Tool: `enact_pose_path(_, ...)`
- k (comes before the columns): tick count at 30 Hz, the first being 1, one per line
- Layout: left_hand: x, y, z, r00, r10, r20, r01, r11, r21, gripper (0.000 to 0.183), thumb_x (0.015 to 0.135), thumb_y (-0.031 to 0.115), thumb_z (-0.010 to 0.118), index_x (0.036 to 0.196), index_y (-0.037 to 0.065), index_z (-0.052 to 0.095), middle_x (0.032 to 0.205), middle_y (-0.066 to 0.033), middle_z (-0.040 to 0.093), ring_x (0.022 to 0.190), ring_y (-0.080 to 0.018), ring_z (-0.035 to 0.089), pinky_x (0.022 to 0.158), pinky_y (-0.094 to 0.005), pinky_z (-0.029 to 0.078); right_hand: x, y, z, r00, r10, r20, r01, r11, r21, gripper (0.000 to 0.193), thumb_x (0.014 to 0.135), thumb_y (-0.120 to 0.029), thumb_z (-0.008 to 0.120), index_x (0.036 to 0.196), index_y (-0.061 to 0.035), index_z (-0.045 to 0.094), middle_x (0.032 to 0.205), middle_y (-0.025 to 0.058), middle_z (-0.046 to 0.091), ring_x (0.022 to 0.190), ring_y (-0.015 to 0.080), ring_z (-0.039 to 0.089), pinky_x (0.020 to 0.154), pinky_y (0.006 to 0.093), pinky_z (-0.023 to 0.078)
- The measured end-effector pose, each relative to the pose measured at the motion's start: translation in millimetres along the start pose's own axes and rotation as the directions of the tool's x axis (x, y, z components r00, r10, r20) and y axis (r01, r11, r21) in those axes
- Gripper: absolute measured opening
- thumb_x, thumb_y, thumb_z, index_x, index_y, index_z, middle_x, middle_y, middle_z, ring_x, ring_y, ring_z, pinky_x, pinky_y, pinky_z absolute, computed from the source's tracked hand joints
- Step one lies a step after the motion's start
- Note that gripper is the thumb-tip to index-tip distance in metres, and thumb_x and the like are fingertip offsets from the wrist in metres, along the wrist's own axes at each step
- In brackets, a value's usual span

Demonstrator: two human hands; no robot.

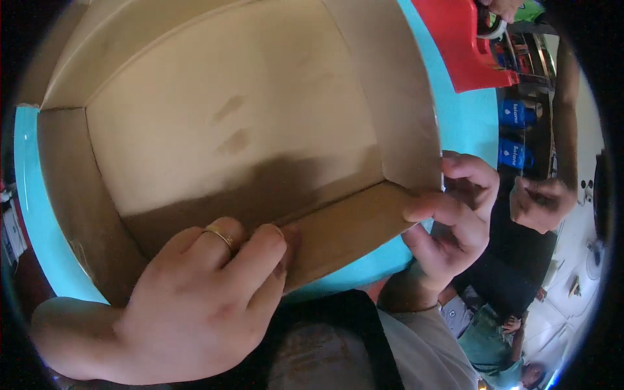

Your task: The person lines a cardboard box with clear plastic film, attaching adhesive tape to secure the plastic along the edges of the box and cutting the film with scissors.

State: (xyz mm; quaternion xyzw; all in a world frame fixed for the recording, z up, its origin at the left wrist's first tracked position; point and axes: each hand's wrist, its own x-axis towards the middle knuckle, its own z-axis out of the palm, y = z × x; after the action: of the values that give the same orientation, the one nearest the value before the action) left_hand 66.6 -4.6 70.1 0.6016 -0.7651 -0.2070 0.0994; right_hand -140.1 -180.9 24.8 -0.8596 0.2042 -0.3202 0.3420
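Note:
A shallow open cardboard box (227, 78) fills most of the view, its bare brown inside facing up with two darker smudges on the bottom. My left hand (201, 299), with a ring on one finger, is closed over the near wall (351, 227), its fingers bent inside the box; the fingertips are partly hidden. At the near right corner my right hand (455, 214) grips the box, fingers and thumb on the outer side and edge.
Beneath the box lies a bright turquoise tabletop (465, 123). A red plastic container (455, 45) stands at the far right, with blue containers (517, 153) beyond the table. Another person's hand (543, 203) is at the right; a person in green (487, 341) is farther off.

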Motion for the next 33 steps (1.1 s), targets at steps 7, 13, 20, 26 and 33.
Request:
enact_pose_path(7,2.6,4.9,-1.1,0.990,-0.136,-0.031,0.134,0.989,-0.061,0.075,0.066,0.023,0.075,0.134,-0.003,0.055,0.109,-0.0172,0.051,0.089,-0.0296,0.053,0.074,-0.0357,0.049,1.1,-2.0,-2.8,1.000,-0.010,0.013,0.010,1.000,-0.004,0.021,0.058,-0.011,0.080,0.078,-0.0076,0.075,0.113,0.0148,0.053,0.108,0.0291,0.056,0.092,0.0394,0.049)
enact_pose_path(13,-7.1,-4.9,7.2,0.986,-0.133,-0.104,0.096,0.947,-0.306,0.069,0.068,0.012,0.076,0.134,0.008,0.058,0.108,-0.0145,0.049,0.095,-0.0297,0.052,0.081,-0.0379,0.046,-2.6,-6.0,0.1,0.999,-0.030,0.038,0.031,0.999,-0.026,0.021,0.060,-0.012,0.080,0.079,-0.0075,0.074,0.114,0.0150,0.052,0.109,0.0294,0.055,0.092,0.0398,0.049)
enact_pose_path(20,-12.4,-2.9,2.9,0.984,-0.171,-0.040,0.142,0.907,-0.396,0.055,0.075,0.004,0.066,0.129,0.012,0.063,0.105,-0.0134,0.049,0.093,-0.0294,0.053,0.081,-0.0397,0.044,-0.8,-13.3,-0.9,0.996,-0.051,0.067,0.055,0.997,-0.049,0.022,0.057,-0.011,0.079,0.079,-0.0068,0.074,0.113,0.0153,0.052,0.108,0.0301,0.056,0.095,0.0431,0.048)
enact_pose_path(26,-4.5,-5.1,8.5,0.990,-0.134,-0.050,0.107,0.927,-0.360,0.050,0.077,0.005,0.060,0.127,0.012,0.065,0.105,-0.0136,0.050,0.091,-0.0289,0.053,0.080,-0.0397,0.044,8.4,-20.3,-11.3,0.986,0.002,0.164,0.020,0.992,-0.128,0.027,0.052,-0.014,0.078,0.077,-0.0047,0.072,0.113,0.0166,0.053,0.110,0.0322,0.055,0.096,0.0442,0.045)
enact_pose_path(33,-4.8,-2.8,-3.1,0.985,-0.146,-0.088,0.110,0.938,-0.328,0.049,0.077,0.009,0.059,0.125,0.011,0.066,0.104,-0.0130,0.051,0.092,-0.0287,0.054,0.081,-0.0400,0.044,54.6,-51.6,-39.0,0.878,-0.043,0.476,0.209,0.930,-0.302,0.036,0.056,-0.028,0.084,0.083,-0.0068,0.071,0.115,0.0152,0.057,0.107,0.0327,0.056,0.098,0.0495,0.040)
